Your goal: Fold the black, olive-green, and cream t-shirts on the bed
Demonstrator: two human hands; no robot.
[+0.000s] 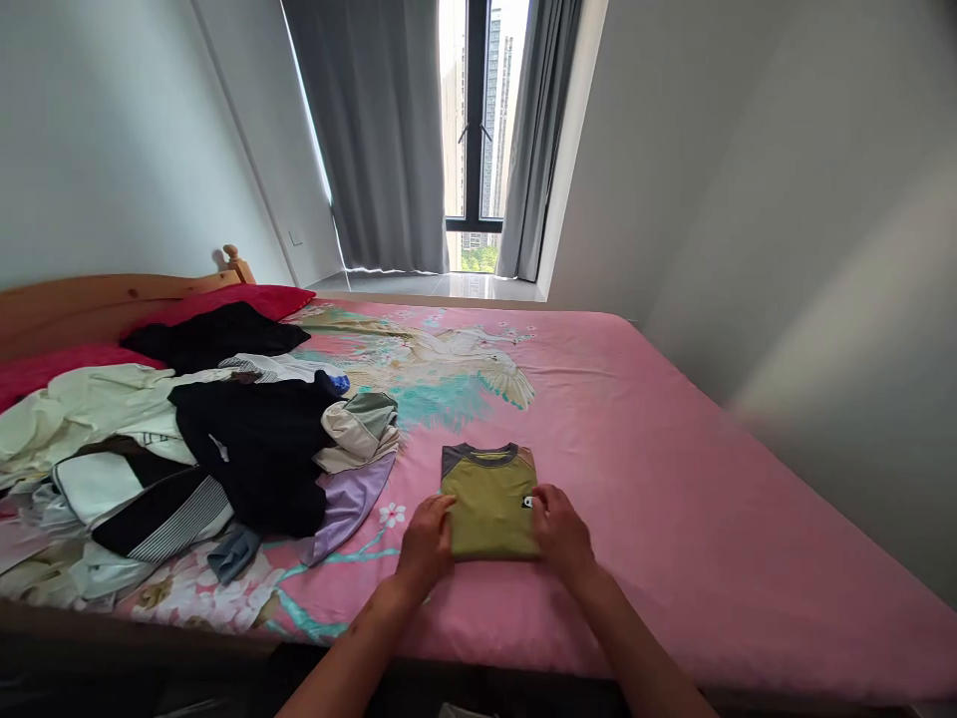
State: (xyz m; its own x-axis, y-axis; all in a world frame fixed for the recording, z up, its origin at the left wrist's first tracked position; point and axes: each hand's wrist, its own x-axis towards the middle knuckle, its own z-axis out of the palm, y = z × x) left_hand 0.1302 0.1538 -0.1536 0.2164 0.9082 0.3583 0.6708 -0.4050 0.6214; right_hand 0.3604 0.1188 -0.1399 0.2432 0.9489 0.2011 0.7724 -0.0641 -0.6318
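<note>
A folded olive-green T-shirt with a dark collar and a small panda patch lies flat on the pink bed sheet, its neckline facing away from me. At its left edge, my left hand is closed, with the fingertips on the fabric and the thumb out of sight. My right hand pinches the opposite edge, just beside the panda patch. The two hands are about level with each other, and the shirt rests on the bed between them.
On the left of the bed lies a heap of loose clothes, including a black garment, a lilac cloth and white pieces. Red pillows lean by the wooden headboard. A wall stands along the right; grey curtains flank the window.
</note>
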